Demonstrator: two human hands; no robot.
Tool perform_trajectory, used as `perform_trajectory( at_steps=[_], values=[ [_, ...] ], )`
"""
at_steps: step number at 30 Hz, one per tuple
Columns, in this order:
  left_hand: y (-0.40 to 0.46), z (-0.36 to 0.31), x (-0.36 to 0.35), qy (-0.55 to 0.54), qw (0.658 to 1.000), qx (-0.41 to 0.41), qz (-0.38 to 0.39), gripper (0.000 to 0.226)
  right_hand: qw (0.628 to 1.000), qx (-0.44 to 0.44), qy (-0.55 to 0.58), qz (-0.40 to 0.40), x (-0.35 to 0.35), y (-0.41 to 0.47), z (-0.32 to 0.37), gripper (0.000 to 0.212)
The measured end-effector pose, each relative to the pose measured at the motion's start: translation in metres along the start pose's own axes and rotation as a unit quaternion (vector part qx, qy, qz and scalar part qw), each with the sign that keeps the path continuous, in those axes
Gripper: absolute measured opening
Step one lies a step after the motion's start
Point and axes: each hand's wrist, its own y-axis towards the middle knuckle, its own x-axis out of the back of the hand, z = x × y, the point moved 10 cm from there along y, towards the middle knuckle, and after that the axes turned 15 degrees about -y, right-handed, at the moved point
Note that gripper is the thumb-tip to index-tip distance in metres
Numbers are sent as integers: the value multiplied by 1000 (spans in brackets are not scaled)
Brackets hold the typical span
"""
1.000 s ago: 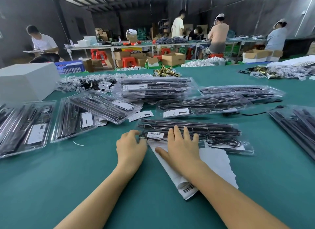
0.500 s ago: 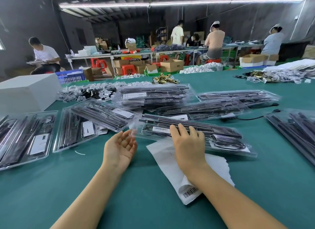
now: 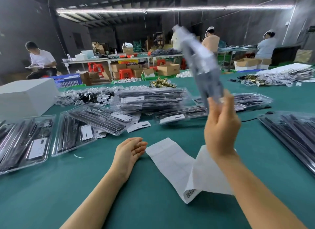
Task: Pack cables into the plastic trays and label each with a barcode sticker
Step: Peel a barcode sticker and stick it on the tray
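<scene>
Nearest: sticker backing strip (image 3: 172, 162) flat on green table (image 3: 85, 194), one barcode label (image 3: 191, 193) at its near end. L hand (image 3: 128, 152) rests on table just left of strip, palm up, fingers relaxed, holding nothing. R hand (image 3: 221, 126) raised above table, fingers pinching lower end of a packed clear tray (image 3: 200, 63); tray tilted up and leftward, motion-blurred, contents not readable. Beyond: filled trays (image 3: 150, 99) w/ white labels stacked mid-table, more at L edge (image 3: 25, 141) and R edge (image 3: 293, 131). White box (image 3: 25, 97) far L. Far bkgd: workers at benches.
</scene>
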Motion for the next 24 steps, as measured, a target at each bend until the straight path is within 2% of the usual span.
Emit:
perform_trajectory(
  at_steps=[4,7,9,12,13,15,19,24],
  values=[
    [1,0,-1,-4,1000,0,5,14,982,-147,66,-99,31,29,-45,25],
    [1,2,-2,-1,1000,1,10,16,937,-302,144,-102,32,37,-97,9],
    [0,2,-5,2,1000,-2,15,25,876,-438,190,-62,9,20,-134,10],
    [-2,2,-12,23,999,-6,29,48,738,-609,287,40,-43,-35,-145,44],
    [-3,3,-15,26,999,-4,37,56,708,-632,307,69,-56,-50,-138,47],
    [-7,7,-22,3,998,14,57,65,679,-652,314,124,-77,-77,-123,44],
    [-17,15,-37,-40,991,53,115,57,634,-668,342,187,-103,-118,-104,24],
    [-14,14,-22,-65,995,45,62,53,599,-672,373,227,-119,-149,-101,36]
  ],
)
